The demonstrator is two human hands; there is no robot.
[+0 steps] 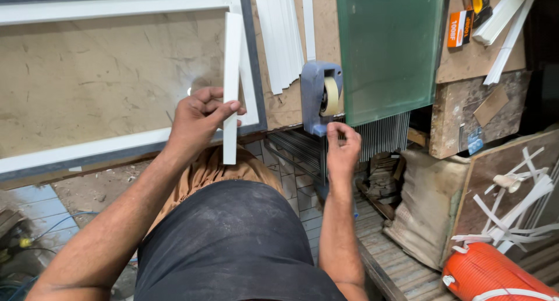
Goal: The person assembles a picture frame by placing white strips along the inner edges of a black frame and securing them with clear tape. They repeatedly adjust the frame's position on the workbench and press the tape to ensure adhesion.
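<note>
Over the big frame [256,111] on the workbench, the left hand [198,117] pinches a white strip [232,85] upright, while the right hand [342,149] pinches tape below the blue tape holder [317,97].

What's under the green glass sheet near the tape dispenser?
The green glass sheet lies on the brown board and overhangs its edge. Below its lower edge, thin metal rods stick out. How far the rods run underneath is hidden. The tape dispenser sits beside it.
</note>
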